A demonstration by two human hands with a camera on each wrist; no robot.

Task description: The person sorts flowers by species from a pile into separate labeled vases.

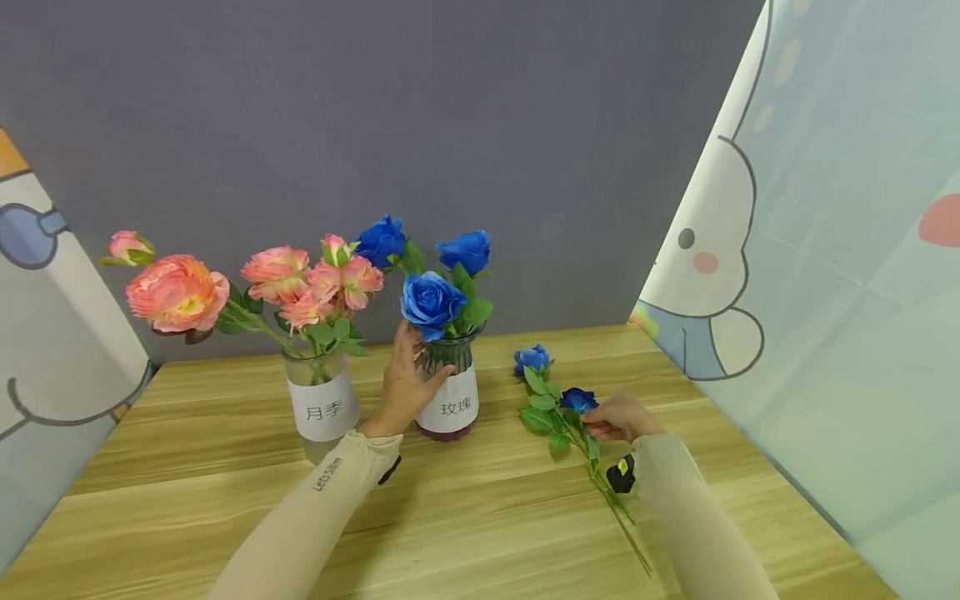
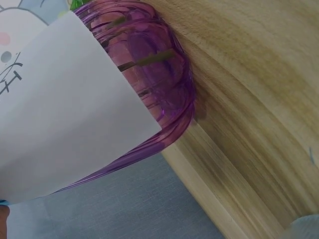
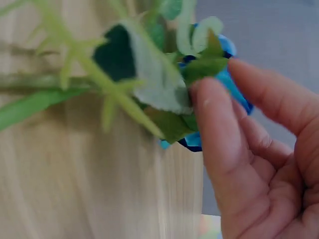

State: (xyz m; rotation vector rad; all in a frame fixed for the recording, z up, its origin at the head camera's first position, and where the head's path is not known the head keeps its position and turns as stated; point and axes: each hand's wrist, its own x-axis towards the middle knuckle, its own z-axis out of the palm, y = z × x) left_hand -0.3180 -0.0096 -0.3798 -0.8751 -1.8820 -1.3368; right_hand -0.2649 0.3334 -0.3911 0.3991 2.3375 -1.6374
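Observation:
My left hand (image 1: 408, 383) holds the neck of a ribbed glass vase (image 1: 442, 362) with a purple base (image 2: 174, 94), its thumb across the front above a white label (image 1: 457, 402). Blue roses (image 1: 432, 304) with green leaves stand in this vase. To the right, my right hand (image 1: 621, 417) pinches a blue rose (image 1: 578, 400) just under its bloom. In the right wrist view, fingertips close in on the leaves at the base of that rose (image 3: 227, 82). A second blue rose (image 1: 532, 358) lies beside it on the table, their stems crossing.
Left of the blue roses, a clear glass vase (image 1: 318, 373) with a white label holds pink flowers (image 1: 178, 293), one stem leaning far left. A grey panel (image 1: 570, 167) rises behind the wooden table (image 1: 465, 517); cartoon-printed panels (image 1: 847, 275) flank both sides.

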